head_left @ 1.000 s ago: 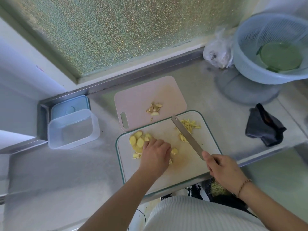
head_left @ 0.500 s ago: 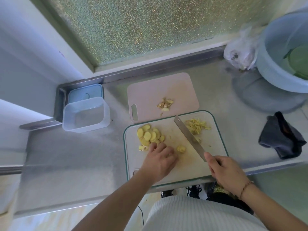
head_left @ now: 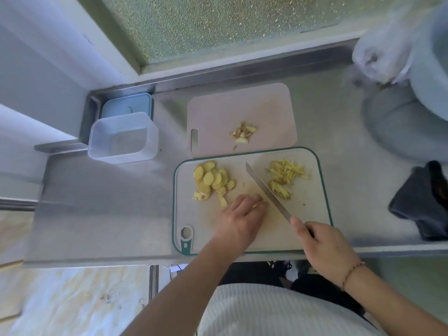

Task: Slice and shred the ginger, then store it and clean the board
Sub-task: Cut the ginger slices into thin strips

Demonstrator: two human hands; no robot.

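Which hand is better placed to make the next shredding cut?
Right. The right hand grips the knife, whose blade lies right beside the ginger slices held under the left hand on the green-rimmed board. The left hand's fingers are occupied pinning those slices.

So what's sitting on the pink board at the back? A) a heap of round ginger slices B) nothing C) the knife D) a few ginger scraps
D: the pink board carries only a small cluster of ginger scraps; the round slices and knife are at the green-rimmed board.

Frosted window above steel counter
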